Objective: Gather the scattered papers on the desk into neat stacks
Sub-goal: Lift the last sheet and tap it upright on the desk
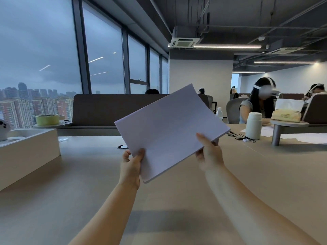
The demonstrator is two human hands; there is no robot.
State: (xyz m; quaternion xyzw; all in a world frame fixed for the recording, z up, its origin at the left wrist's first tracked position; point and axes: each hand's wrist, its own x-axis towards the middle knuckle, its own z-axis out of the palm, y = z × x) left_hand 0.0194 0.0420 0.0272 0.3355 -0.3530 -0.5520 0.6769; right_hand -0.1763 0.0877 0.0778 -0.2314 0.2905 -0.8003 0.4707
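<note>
In the head view, a thick, squared stack of plain white paper sheets (170,131) is being held up tilted in the air above the middle of the pale beige desk (88,174). The left hand (131,166) is pinching its near left corner, thumb on top. The right hand (209,152) is gripping its near right edge, thumb on the face, while a white cylindrical flask (254,125) is standing far right.
</note>
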